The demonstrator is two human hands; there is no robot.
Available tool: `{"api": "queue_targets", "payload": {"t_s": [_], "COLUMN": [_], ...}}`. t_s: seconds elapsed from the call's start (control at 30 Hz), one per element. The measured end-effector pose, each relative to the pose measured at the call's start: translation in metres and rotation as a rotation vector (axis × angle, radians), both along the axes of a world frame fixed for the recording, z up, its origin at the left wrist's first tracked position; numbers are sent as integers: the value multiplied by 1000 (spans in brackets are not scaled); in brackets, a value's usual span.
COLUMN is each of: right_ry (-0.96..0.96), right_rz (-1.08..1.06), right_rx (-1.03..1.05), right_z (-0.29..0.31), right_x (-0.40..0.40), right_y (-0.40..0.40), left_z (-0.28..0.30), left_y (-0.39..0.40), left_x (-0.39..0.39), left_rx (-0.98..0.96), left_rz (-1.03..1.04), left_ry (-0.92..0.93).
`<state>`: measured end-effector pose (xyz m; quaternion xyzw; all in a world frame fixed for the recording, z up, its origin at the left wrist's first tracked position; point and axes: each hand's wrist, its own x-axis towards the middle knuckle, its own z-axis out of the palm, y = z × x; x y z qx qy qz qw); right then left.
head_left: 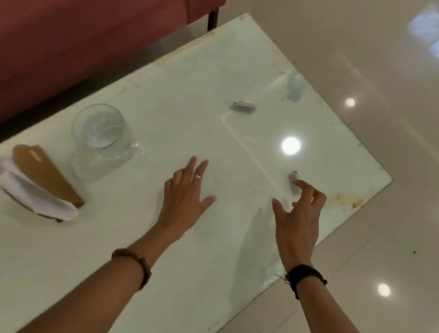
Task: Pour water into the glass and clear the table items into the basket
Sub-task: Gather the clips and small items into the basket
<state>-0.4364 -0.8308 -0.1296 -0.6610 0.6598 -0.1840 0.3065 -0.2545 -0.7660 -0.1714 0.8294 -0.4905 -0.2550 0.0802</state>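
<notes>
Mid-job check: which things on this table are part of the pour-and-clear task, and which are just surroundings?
Job items:
glass, holding water
napkin holder
small silver object
small object at the right hand fingertips

Surroundings:
red seat
tiled floor

No basket or water container is in view.

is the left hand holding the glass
No, the left hand lies flat and open on the table, apart from the glass.

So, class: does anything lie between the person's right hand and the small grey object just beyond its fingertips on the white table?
Nothing visible does. The right hand hangs open, fingertips almost at the small grey object, with only bare white table between. The clear drinking glass stands well off to the left.
</notes>
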Motion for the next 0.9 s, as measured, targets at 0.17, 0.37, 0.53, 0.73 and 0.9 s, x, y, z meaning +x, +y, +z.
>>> {"api": "queue_targets", "payload": {"t_s": [0.17, 0.37, 0.53, 0.73, 0.9], "right_ry": [31, 11, -39, -209, -392], "right_rz": [-22, -9, 24, 77, 120], "right_rx": [-3, 52, 79, 76, 155], "right_z": [-18, -36, -34, -8, 25], "right_x": [-3, -9, -14, 5, 49], "right_y": [-40, -62, -58, -9, 73], "left_z": [4, 11, 5, 33, 70], "left_y": [-87, -176, -176, -78, 59], "left_x": [16, 19, 15, 2, 5], "left_rx": [-52, -48, -60, -54, -293], "left_rz": [-81, -74, -120, -210, 144], "left_ry": [-106, -100, -173, -277, 259]}}
